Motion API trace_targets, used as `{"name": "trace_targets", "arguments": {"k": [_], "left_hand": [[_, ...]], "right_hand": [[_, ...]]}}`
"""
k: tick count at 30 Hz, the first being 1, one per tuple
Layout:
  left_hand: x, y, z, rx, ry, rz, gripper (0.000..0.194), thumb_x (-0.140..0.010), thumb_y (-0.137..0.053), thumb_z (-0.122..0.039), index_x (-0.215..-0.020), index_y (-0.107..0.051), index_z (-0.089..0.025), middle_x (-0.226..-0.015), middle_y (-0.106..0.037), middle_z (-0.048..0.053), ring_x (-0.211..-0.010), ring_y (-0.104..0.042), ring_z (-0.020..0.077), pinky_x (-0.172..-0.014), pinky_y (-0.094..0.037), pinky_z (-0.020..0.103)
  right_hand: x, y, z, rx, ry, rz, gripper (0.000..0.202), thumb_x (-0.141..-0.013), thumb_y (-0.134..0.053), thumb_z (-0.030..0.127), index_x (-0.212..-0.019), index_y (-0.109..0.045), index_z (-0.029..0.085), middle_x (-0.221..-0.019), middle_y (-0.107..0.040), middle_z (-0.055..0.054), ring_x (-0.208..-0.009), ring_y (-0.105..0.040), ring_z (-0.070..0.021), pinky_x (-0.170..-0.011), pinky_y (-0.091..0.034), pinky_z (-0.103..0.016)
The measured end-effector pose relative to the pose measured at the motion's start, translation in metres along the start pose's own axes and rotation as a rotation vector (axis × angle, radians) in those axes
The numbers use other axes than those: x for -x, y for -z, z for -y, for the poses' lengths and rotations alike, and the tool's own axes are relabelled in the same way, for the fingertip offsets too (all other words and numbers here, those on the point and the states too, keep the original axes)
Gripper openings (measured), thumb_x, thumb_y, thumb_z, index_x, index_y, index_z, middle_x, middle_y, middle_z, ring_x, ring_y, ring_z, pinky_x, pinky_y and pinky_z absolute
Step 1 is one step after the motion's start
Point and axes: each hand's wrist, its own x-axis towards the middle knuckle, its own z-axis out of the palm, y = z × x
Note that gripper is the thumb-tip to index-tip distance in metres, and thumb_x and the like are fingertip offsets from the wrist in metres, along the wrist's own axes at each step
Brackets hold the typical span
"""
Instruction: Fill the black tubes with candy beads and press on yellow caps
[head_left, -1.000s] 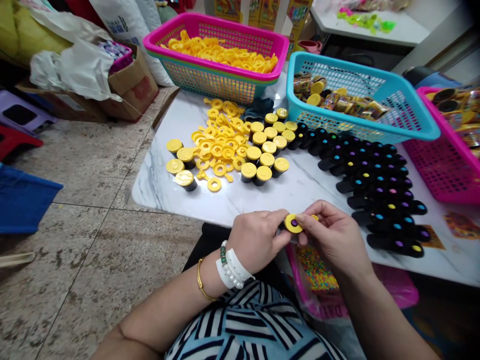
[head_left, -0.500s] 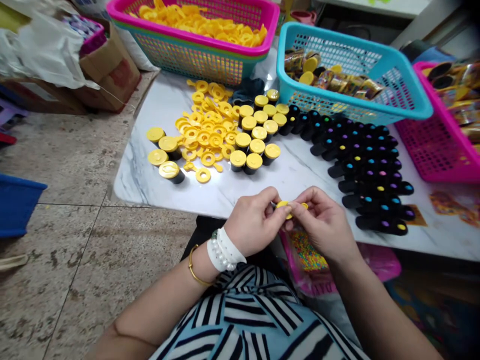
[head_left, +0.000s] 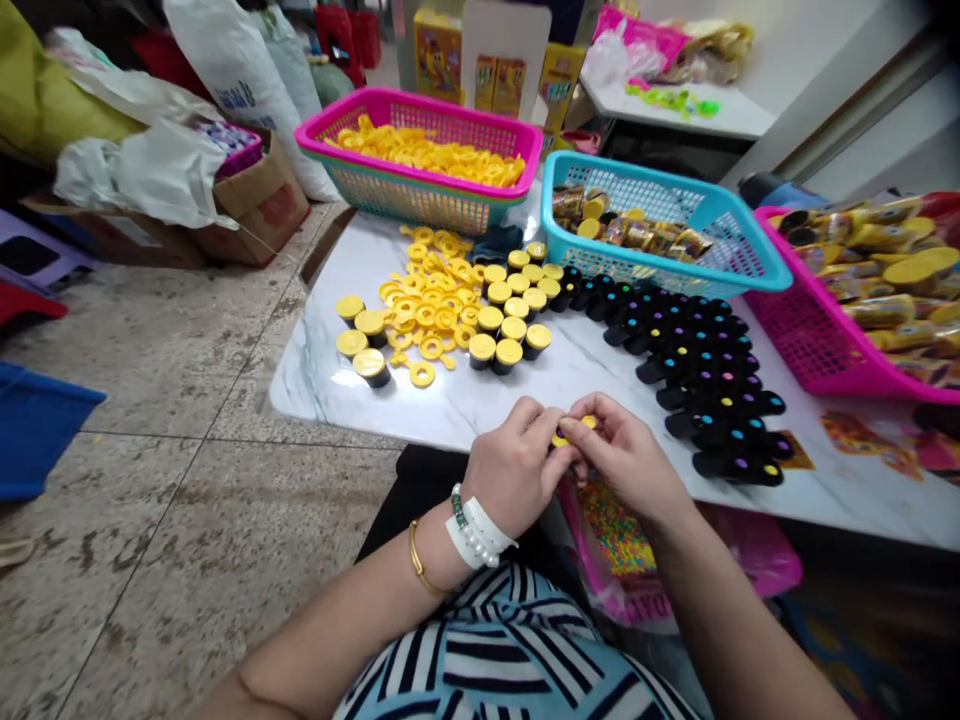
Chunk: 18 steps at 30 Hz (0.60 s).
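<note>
Near the table's front edge, my left hand (head_left: 517, 465) and my right hand (head_left: 626, 460) meet, fingertips pinched on a small yellow plastic piece (head_left: 589, 422). Part of that piece is hidden by the fingers. Ahead on the table lies a heap of yellow ring pieces (head_left: 431, 300), with black cups with yellow lids (head_left: 508, 353) beside it and several more lidded cups (head_left: 371, 365) on its left. To the right are rows of black pieces with coloured dots (head_left: 705, 380). A bag of coloured beads (head_left: 615, 525) is below my right hand.
At the back stand a pink basket of yellow pieces (head_left: 420, 112) and a blue basket of wrapped items (head_left: 667, 180). Another pink basket (head_left: 817, 345) is at the right. Cardboard boxes (head_left: 262, 210) and a blue container (head_left: 45, 425) are on the left floor.
The view has tilted up, showing more of the room behind the baskets. Both hands still hold the yellow piece, whose angle between the fingers has changed slightly.
</note>
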Motion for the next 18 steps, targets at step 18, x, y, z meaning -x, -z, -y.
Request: {"name": "trace_targets", "arguments": {"k": [18], "left_hand": [[-0.002,-0.008,0.010,-0.020,-0.006,-0.035,0.018,-0.085,-0.061,-0.032,-0.100,-0.063,-0.022,-0.087,-0.057,-0.001,-0.075,-0.059,0.0137,-0.065,-0.046,0.024]], "right_hand": [[-0.016,0.040,-0.001,-0.311,-0.164,0.213,0.022,-0.072,-0.080,0.032,-0.082,-0.069,0.016,-0.047,-0.050,0.006,-0.036,-0.036,-0.0016,-0.034,-0.023,-0.013]]}}
